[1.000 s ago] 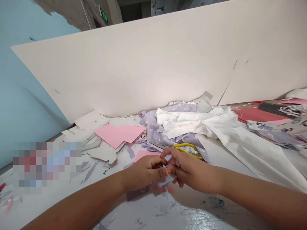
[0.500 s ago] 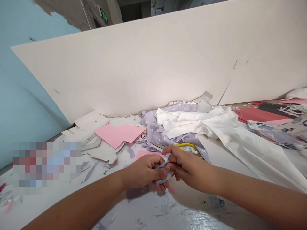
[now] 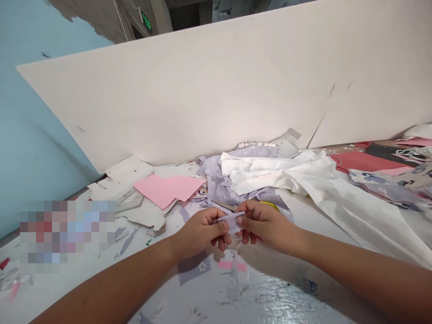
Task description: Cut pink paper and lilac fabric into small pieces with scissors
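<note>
Centre: pale lilac fabric strip (image 3: 231,222). Far: lilac fabric (image 3: 219,184), white flower print; pink paper (image 3: 168,191) left; white cloth (image 3: 270,173) right; yellow scissor handle (image 3: 271,205).

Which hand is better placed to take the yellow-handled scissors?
Right, likely: the right hand is directly beside the yellow handle of the scissors, while the left hand is farther away. Both pinch the lilac fabric strip.

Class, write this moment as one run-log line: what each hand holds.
left hand: lilac fabric strip | right hand: same strip | nearby: yellow-handled scissors
</note>
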Available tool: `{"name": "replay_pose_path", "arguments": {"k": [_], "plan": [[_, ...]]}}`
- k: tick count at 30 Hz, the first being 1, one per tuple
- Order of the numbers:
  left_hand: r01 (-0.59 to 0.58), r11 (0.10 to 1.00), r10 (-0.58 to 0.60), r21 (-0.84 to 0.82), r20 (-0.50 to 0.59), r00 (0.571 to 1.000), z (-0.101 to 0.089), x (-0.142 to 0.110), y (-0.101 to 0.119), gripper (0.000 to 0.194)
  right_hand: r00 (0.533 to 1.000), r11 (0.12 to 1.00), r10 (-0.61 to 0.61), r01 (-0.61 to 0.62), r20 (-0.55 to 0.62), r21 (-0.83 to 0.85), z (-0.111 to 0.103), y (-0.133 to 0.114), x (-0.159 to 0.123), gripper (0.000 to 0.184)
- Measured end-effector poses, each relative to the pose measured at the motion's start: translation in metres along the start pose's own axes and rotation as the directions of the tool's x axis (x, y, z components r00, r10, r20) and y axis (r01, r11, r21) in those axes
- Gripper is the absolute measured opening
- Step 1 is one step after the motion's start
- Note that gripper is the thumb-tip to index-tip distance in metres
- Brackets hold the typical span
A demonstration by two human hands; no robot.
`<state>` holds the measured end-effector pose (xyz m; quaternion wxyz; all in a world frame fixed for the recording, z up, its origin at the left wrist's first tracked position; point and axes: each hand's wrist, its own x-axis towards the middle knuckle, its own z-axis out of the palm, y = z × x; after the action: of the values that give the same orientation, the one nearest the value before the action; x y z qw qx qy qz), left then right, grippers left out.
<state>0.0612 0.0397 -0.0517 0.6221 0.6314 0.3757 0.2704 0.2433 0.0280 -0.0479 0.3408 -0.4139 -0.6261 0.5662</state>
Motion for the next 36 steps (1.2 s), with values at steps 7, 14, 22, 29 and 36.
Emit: {"name": "replay_pose_path", "arguments": {"k": [7, 14, 22, 29, 36], "plan": [[0.029, 0.999, -0.029, -0.028, 0.009, 1.0, 0.0, -0.001, 0.004, 0.019, 1.0, 0.989, 0.005, -0.005, -0.005, 0.15, -0.001, 0.005, 0.003, 0.019], [0.01, 0.999, -0.011, -0.043, -0.019, 1.0, -0.002, 0.0, 0.0, 0.011, 1.0, 0.977, 0.017, -0.017, 0.0, 0.214, -0.001, 0.009, 0.005, 0.018], [0.029, 0.999, -0.033, 0.019, 0.222, 0.974, 0.003, -0.002, 0.002, 0.023, 0.99, 0.994, 0.038, -0.051, 0.138, 0.093, 0.007, 0.009, -0.001, 0.017], [0.008, 0.999, 0.003, -0.044, 0.251, 0.968, 0.004, 0.0, -0.007, 0.026, 0.99, 0.998, 0.025, -0.018, 0.136, -0.057, 0.007, 0.003, -0.006, 0.019], [-0.032, 0.988, 0.023, -0.15, -0.063, 0.998, 0.002, 0.002, -0.01, 0.023, 0.965, 0.43, -0.232, -0.011, -0.123, -0.903, -0.029, 0.003, 0.007, 0.016]]}}
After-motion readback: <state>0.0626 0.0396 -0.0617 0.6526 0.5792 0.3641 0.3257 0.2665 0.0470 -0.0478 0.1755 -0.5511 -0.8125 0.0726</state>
